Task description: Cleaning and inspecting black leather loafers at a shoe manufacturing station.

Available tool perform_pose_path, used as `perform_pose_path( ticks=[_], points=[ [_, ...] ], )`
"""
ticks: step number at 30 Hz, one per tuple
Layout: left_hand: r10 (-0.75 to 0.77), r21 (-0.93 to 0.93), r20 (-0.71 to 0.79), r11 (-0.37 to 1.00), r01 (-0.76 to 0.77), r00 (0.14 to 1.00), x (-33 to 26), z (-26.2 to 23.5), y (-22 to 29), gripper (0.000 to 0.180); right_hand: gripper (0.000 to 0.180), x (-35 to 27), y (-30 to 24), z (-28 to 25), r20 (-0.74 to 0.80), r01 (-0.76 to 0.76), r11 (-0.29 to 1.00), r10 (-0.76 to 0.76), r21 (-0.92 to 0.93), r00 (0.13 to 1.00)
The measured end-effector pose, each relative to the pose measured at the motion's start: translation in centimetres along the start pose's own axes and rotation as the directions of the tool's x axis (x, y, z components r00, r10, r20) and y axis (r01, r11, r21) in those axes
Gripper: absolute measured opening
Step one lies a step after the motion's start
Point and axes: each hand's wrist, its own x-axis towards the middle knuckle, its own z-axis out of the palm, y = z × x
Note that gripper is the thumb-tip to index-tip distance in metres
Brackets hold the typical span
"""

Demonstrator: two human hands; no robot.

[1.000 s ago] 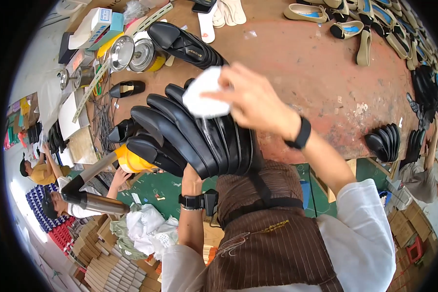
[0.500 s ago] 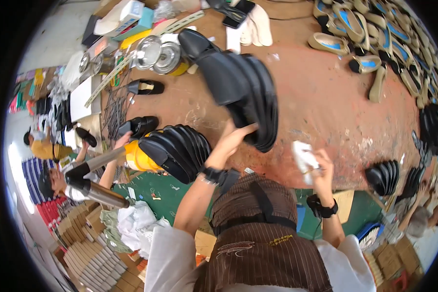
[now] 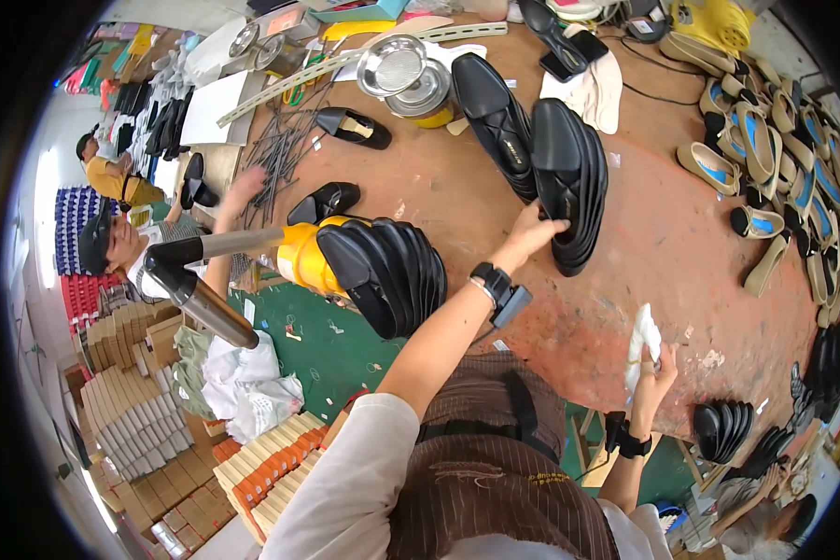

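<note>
My left hand (image 3: 530, 231) is closed on the heel end of a nested stack of black shoes (image 3: 574, 177) at the table's middle. Just left of that stack lies another black shoe (image 3: 491, 107), its toe pointing away from me. A folded white cloth (image 3: 642, 345) is pinched in my right hand (image 3: 656, 373), above the table's near edge. To the left of my left forearm, several more black shoes (image 3: 392, 271) lean in a row against a yellow cylinder (image 3: 308, 257). Two separate black shoes (image 3: 355, 128) lie beyond them.
Many beige shoes (image 3: 761, 140) are heaped at the right. Metal tins (image 3: 420, 89), a perforated strip (image 3: 345, 58) and a phone (image 3: 574, 54) lie at the back. A grey pole arm (image 3: 205, 285) crosses at left. Co-workers (image 3: 117, 247) are at both sides.
The black shoes in my left hand have come down toward the table, and one shoe now lies apart from the stack. My right hand still holds the cloth. The view has shifted.
</note>
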Motion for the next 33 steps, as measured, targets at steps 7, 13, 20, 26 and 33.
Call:
perform_pose_path(
  ticks=[7,13,20,26,33],
  points=[
    [0.077,0.119,-0.031,0.99,-0.073,0.997,-12.5,-0.3,-1.2,0.059,0.033,6.6,-14.6,8.5,0.075,0.415,0.9,-0.427,0.136,0.901],
    [0.129,0.188,-0.54,0.982,-0.03,0.832,-26.7,-8.3,-2.1,0.023,0.032,13.1,-24.1,20.1,0.298,0.714,0.7,-0.675,-0.033,0.675],
    [-0.045,-0.071,-0.796,0.997,-0.018,0.604,-27.9,-14.5,-7.0,0.04,0.038,21.1,-30.7,32.7,0.293,0.91,0.384,-0.862,-0.157,0.414],
    [-0.116,-0.349,-0.585,0.929,-0.121,0.803,-24.8,-17.5,-12.0,0.056,0.07,10.3,-26.8,33.6,0.298,0.896,0.433,-0.846,-0.101,0.443],
    [-0.13,-0.271,-0.335,0.962,0.037,0.933,-22.4,-18.9,-11.7,0.065,0.109,-8.2,-13.9,31.4,0.763,0.093,0.986,0.046,-0.139,0.645]
  ],
)
